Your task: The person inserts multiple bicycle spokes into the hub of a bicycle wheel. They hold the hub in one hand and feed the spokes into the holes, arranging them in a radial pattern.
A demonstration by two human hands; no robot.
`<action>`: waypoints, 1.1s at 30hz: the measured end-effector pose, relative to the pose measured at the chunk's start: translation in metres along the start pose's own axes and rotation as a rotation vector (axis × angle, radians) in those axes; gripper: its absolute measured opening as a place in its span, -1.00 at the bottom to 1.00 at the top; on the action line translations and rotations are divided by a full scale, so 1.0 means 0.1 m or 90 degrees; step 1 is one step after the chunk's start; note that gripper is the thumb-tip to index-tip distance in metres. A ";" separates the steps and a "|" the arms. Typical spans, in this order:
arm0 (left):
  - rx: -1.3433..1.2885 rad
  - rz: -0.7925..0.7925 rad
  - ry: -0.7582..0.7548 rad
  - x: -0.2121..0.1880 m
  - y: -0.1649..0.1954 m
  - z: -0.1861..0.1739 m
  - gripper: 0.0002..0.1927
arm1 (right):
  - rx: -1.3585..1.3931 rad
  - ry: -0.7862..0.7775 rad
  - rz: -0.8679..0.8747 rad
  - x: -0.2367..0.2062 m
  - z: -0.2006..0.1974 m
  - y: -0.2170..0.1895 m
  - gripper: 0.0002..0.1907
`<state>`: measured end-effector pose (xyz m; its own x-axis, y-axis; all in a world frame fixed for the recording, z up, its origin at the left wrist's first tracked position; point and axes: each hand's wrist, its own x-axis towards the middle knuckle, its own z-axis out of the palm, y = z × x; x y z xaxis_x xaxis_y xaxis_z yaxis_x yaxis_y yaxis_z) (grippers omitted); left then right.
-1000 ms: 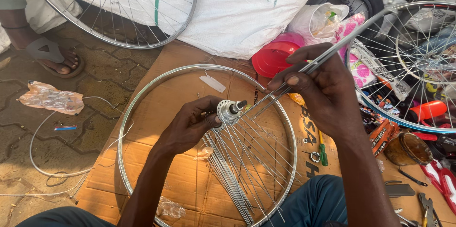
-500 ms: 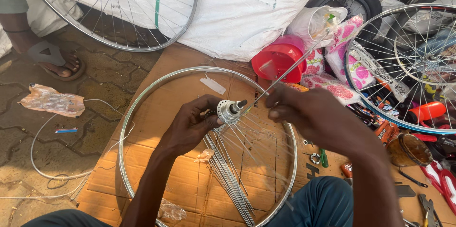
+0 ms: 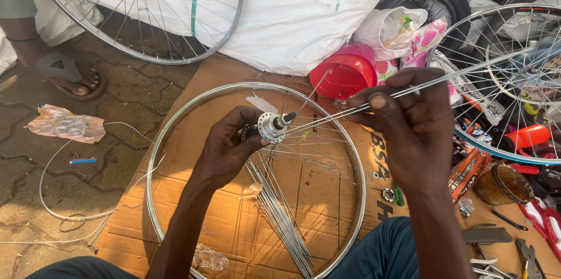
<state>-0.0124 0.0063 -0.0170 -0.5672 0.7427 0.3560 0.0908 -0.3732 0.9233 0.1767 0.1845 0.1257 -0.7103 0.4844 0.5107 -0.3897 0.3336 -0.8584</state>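
Steel spoke (image 3: 409, 88) pinched by right hand (image 3: 409, 124); left hand (image 3: 225, 147) grips hub (image 3: 272, 127) (inside rim (image 3: 175, 121)).

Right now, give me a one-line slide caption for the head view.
Left hand holds a hub inside a bare rim while right hand grips a spoke.

Silver hub (image 3: 272, 126) upright inside bare rim (image 3: 175, 115), long thin spoke (image 3: 409, 89) angled outward

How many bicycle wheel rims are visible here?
3: a bare rim on the cardboard around the left hand, a spoked wheel top left, another spoked wheel at right; more may be hidden.
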 end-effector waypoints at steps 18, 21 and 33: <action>0.023 -0.027 -0.042 0.01 0.02 0.00 -0.69 | -0.048 -0.050 -0.003 0.01 0.00 0.10 -0.74; 0.007 -0.022 -0.048 0.01 0.03 0.02 -0.69 | -0.058 -0.063 0.008 0.04 0.04 0.05 -0.72; 0.013 -0.023 0.063 0.01 0.04 -0.02 -0.70 | -0.347 -0.402 0.208 -0.32 0.18 0.46 -0.79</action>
<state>-0.0141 0.0051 -0.0130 -0.6485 0.6966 0.3070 0.0843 -0.3350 0.9384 0.1712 0.1694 0.0691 -0.9899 0.1409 -0.0149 0.1068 0.6725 -0.7324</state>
